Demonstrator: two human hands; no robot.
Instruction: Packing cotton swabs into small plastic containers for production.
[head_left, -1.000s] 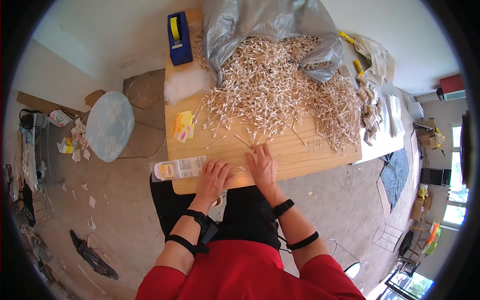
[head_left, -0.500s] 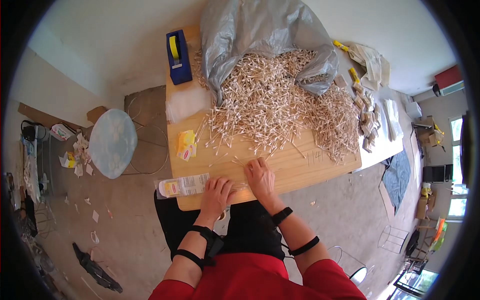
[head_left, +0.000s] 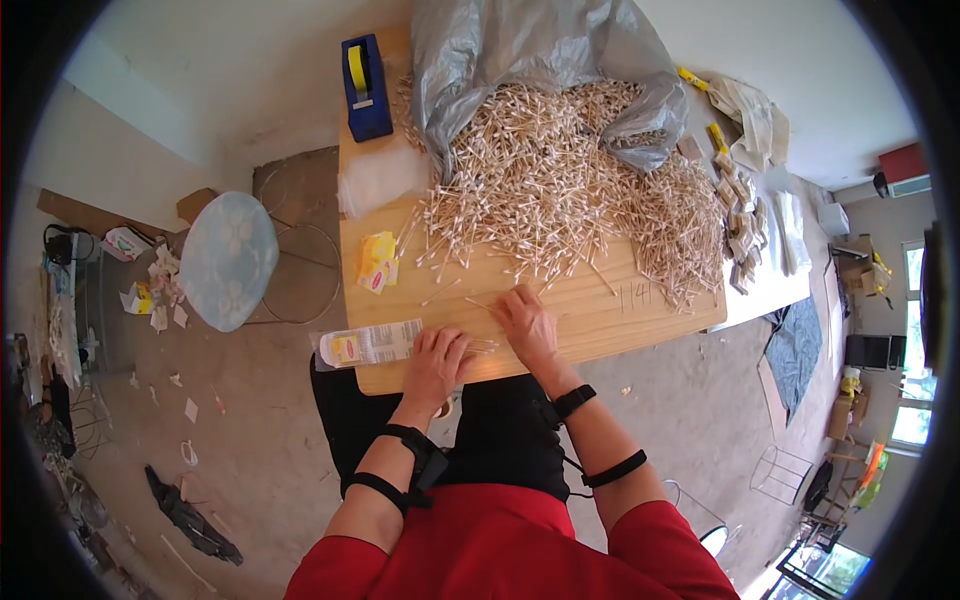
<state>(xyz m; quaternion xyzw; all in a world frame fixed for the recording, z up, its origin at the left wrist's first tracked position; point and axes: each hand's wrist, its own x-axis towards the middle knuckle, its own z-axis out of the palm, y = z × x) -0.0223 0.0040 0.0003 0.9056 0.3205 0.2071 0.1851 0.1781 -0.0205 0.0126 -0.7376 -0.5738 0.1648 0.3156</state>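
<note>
On the near edge of the wooden table (head_left: 600,335), my left hand (head_left: 436,362) rests with its fingers curled. Several cotton swabs (head_left: 484,346) stick out to the right from under its fingertips. Against its left side lies a flat clear plastic packet (head_left: 385,343) with a yellow and white card inside. My right hand (head_left: 528,325) is a little farther off, fingers pinched at a single swab (head_left: 477,302) that points left; its fingertips are partly hidden. Beyond both hands spreads a large heap of loose cotton swabs (head_left: 530,180).
A grey plastic bag (head_left: 540,45) drapes over the heap's far side. At the far left stand a blue tape dispenser (head_left: 367,100), clear bags (head_left: 385,180) and yellow cards (head_left: 377,262). Bundled swabs (head_left: 742,225) lie to the right. A round stool (head_left: 228,262) stands left of the table.
The table has shifted slightly upward in view. My right hand has moved a little away from my left, which keeps its place beside the packet.
</note>
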